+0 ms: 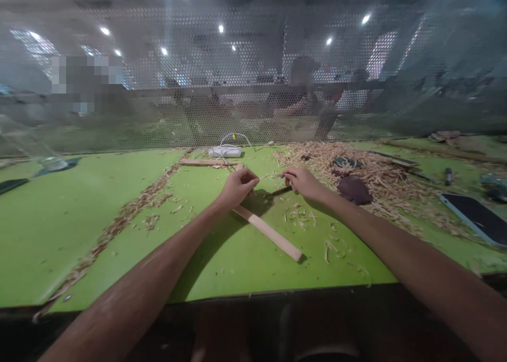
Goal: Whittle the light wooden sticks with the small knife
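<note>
Both my hands are out over a green table (79, 219). My left hand (237, 186) is closed in a pinch on one end of a thin pale sliver of wood (271, 176). My right hand (301, 182) is closed on the sliver's other end. Under my left hand lies a flat pale wooden stick (271, 234), running from my wrist toward the table's near edge. A dark thin tool or its shadow (279, 192) lies just below my right hand; I cannot make out which.
A large heap of wood shavings (380, 177) covers the right of the table, and a line of shavings (130, 214) runs diagonally at left. A phone (475, 219) lies at right, a dark cloth (354, 189) by the heap, a white box with cable (225, 150) at the back. A mesh screen stands behind.
</note>
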`<move>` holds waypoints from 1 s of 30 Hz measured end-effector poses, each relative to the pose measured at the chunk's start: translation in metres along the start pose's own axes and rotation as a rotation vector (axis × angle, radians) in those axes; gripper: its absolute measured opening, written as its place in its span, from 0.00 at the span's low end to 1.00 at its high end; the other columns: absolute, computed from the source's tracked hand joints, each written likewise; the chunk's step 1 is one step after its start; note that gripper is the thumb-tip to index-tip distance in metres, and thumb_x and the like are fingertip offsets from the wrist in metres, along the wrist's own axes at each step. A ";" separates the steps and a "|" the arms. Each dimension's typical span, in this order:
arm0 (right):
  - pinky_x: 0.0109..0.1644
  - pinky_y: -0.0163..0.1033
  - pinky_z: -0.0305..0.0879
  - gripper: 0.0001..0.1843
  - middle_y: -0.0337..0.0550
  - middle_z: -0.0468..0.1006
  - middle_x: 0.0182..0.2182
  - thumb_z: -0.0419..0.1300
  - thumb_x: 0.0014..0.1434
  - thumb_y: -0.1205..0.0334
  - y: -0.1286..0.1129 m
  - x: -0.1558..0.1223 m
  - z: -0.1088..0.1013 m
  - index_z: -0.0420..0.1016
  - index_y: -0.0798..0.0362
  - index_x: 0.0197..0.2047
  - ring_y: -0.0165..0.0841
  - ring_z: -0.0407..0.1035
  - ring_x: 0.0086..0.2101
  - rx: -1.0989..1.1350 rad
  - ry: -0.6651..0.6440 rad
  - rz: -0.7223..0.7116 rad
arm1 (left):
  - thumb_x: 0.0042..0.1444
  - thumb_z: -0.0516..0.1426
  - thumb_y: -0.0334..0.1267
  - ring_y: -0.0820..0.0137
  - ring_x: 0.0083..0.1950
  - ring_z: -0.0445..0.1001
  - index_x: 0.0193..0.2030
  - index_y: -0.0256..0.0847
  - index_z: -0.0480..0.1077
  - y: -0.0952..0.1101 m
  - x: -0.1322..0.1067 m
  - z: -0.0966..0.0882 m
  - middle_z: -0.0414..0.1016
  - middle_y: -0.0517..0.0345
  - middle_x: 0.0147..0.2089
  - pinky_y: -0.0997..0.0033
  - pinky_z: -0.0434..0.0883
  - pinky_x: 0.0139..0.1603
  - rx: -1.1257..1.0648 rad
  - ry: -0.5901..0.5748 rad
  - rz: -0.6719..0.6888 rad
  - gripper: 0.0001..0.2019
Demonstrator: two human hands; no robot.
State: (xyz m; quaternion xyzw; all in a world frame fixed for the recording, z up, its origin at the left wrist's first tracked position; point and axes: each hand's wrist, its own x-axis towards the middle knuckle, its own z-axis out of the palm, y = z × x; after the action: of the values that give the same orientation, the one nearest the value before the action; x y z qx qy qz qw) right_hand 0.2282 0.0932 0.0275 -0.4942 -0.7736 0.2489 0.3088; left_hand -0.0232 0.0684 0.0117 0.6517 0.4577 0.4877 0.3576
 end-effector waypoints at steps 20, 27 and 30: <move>0.42 0.41 0.72 0.15 0.47 0.91 0.45 0.62 0.73 0.69 -0.023 -0.006 -0.001 0.93 0.51 0.50 0.39 0.82 0.39 -0.507 0.008 -0.180 | 0.62 0.63 0.33 0.60 0.50 0.79 0.46 0.40 0.77 0.005 -0.005 0.007 0.79 0.45 0.52 0.60 0.80 0.49 0.420 -0.090 0.325 0.07; 0.46 0.46 0.73 0.13 0.48 0.90 0.44 0.64 0.73 0.64 -0.023 -0.005 0.000 0.93 0.48 0.48 0.41 0.81 0.39 -0.343 0.039 -0.147 | 0.65 0.61 0.30 0.64 0.36 0.83 0.41 0.42 0.81 0.009 -0.009 0.013 0.86 0.54 0.35 0.66 0.79 0.43 0.427 -0.142 0.119 0.06; 0.40 0.44 0.70 0.17 0.49 0.89 0.39 0.58 0.76 0.62 -0.025 -0.007 0.001 0.92 0.48 0.48 0.38 0.76 0.32 -0.287 0.001 -0.126 | 0.66 0.61 0.31 0.64 0.34 0.83 0.40 0.41 0.80 0.014 -0.010 0.010 0.86 0.54 0.34 0.66 0.79 0.42 0.365 -0.109 0.094 0.06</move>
State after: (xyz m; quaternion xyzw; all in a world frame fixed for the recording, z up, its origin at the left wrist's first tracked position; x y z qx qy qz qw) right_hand 0.2144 0.0775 0.0422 -0.4838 -0.8305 0.1157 0.2505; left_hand -0.0107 0.0541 0.0186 0.7520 0.4874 0.3767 0.2345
